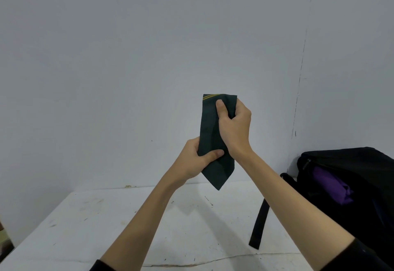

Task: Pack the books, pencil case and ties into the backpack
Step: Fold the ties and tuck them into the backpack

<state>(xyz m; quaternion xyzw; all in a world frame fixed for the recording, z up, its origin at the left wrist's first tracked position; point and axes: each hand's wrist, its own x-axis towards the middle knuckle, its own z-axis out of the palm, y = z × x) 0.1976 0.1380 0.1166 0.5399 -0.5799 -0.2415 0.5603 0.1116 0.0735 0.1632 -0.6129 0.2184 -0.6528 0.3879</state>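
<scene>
A folded dark green tie (pixel 210 125) with thin yellow stripes near its top is held upright in the air above the table. My left hand (pixel 196 159) grips its lower part, thumb across the front. My right hand (pixel 233 124) grips the upper part, thumb pressed on the front. The tie's pointed tip hangs below my left hand. A black backpack (pixel 349 159) stands open at the right on the table, with something purple (pixel 332 187) inside it. No books or pencil case are visible.
The white table (pixel 106 223) is scuffed and runs up to a plain pale wall (pixel 149 57). A black strap (pixel 259 226) of the backpack lies on the table beside my right forearm.
</scene>
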